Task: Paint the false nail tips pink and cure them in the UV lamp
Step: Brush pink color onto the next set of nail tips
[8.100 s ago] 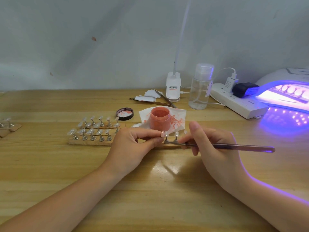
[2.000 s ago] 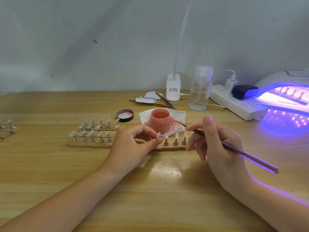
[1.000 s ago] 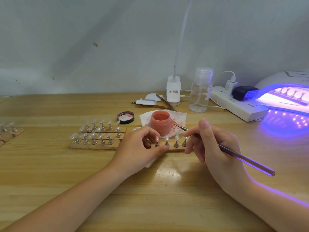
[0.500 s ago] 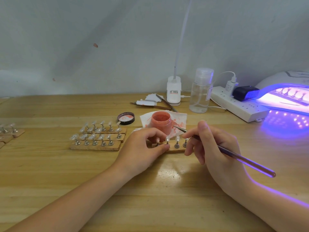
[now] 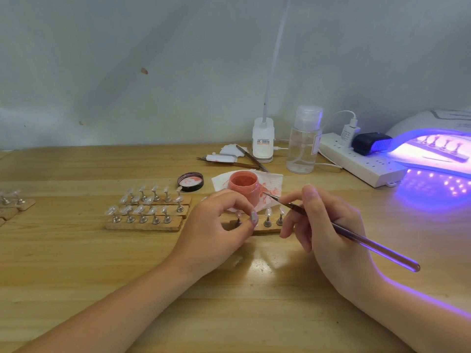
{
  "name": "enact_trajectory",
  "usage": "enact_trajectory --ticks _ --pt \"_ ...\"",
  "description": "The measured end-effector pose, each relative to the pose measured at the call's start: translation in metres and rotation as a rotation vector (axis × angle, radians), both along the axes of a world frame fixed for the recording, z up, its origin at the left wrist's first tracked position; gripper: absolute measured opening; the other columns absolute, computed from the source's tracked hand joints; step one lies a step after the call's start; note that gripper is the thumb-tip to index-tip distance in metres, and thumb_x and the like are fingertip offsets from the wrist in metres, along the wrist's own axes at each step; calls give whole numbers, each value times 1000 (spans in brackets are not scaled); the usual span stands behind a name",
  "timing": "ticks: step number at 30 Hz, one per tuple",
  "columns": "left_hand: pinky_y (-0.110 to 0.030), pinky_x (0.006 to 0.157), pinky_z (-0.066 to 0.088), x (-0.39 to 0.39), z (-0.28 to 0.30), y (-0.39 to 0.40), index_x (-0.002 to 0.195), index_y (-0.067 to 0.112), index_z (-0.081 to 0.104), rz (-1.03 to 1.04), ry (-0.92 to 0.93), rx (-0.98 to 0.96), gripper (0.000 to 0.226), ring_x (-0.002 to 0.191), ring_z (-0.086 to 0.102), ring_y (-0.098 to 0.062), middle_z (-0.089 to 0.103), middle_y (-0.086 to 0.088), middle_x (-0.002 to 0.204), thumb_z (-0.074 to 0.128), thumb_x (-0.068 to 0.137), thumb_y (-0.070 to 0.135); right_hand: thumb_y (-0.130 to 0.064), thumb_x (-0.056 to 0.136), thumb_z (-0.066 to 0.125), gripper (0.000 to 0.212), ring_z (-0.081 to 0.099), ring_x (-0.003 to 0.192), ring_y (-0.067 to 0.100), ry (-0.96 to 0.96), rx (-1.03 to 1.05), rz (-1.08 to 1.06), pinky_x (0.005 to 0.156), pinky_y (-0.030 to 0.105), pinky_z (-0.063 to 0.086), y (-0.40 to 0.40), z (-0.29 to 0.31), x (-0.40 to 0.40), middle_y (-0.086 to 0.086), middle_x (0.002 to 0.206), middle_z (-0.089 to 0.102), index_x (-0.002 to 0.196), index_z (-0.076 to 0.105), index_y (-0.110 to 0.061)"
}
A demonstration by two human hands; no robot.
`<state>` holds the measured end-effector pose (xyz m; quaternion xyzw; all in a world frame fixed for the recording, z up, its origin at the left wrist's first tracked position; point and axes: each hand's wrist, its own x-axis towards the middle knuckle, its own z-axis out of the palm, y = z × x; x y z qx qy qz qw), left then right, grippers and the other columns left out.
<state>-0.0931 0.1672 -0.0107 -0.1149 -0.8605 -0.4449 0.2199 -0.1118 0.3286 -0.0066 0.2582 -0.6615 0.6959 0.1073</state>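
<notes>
A wooden counter (image 5: 76,250) carries everything; at its far right the UV lamp (image 5: 438,138) glows violet with a strip of nail stands inside, a white power strip (image 5: 362,164) beside it; a clear pump bottle (image 5: 304,141) stands left of the strip; three cork strips of clear nail tips (image 5: 147,207) lie left of centre; the open pink polish jar (image 5: 244,186) sits on a stained tissue (image 5: 270,182), its lid (image 5: 190,181) to the left; the left hand (image 5: 216,230) pinches one stand on the near cork strip (image 5: 265,229) between thumb and fingertips; the right hand (image 5: 328,233) grips a thin brush (image 5: 356,238), fingers curled round it, its tip close by the jar's right side.
</notes>
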Motion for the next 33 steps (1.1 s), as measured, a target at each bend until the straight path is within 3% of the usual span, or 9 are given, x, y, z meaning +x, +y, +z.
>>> enact_trajectory --ticks 4,7,11,16,19,22,27,29,33 --pt "-2 76 37 4 2 -2 69 22 62 15 89 68 20 90 60 4 68 12 84 72 73 5 -35 88 44 25 41 34 2 -21 -54 13 40 11 31 2 -1 -1 14 46 54 81 57 -14" --pt "-3 75 39 3 2 -5 69 23 63 -4 80 175 18 87 63 3 71 12 83 71 75 8 -46 84 41 37 36 34 3 44 -37 -48 41 10 30 2 0 1 6 41 43 72 47 -12" --pt "-22 79 44 -1 0 -8 75 29 66 30 21 320 4 80 64 -4 70 14 80 69 72 27 -48 85 35 48 27 35 1 104 -28 -46 39 10 25 3 8 -3 -7 39 32 68 38 -2" --pt "-12 73 43 -3 0 -8 79 34 71 31 29 337 14 82 63 -1 71 16 83 68 66 35 -44 88 35 46 31 40 3 63 -27 -57 41 9 27 4 28 -23 -6 44 34 59 43 -9" --pt "-10 71 43 -4 0 -7 77 28 71 22 54 353 14 80 63 0 71 14 81 69 64 33 -48 90 29 53 35 44 1 75 76 -94 44 7 28 -2 45 -40 -3 51 38 53 48 -15" --pt "-11 70 41 -4 -1 -8 76 28 71 27 61 349 15 80 61 1 70 14 81 69 64 35 -47 97 32 55 42 45 -3 75 209 -83 46 4 31 -13 57 -61 -13 48 42 54 56 -22" --pt "-13 70 42 -3 -1 -9 72 29 70 53 105 357 6 80 61 0 70 15 79 69 66 30 -41 91 52 51 49 45 4 133 344 -144 57 25 44 -33 60 -90 -4 47 53 57 60 -4" --pt "-14 70 43 -2 -1 -8 72 29 69 68 112 354 6 78 61 2 69 18 77 69 66 31 -38 89 57 53 49 40 4 161 363 -182 53 23 44 -39 58 -98 -2 42 52 57 60 5" --pt "-14 69 43 -2 0 -8 72 28 68 84 107 366 9 72 58 4 68 19 73 69 64 31 -37 84 62 49 48 37 1 145 508 -208 50 14 40 -49 53 -111 -6 33 49 46 57 -6"
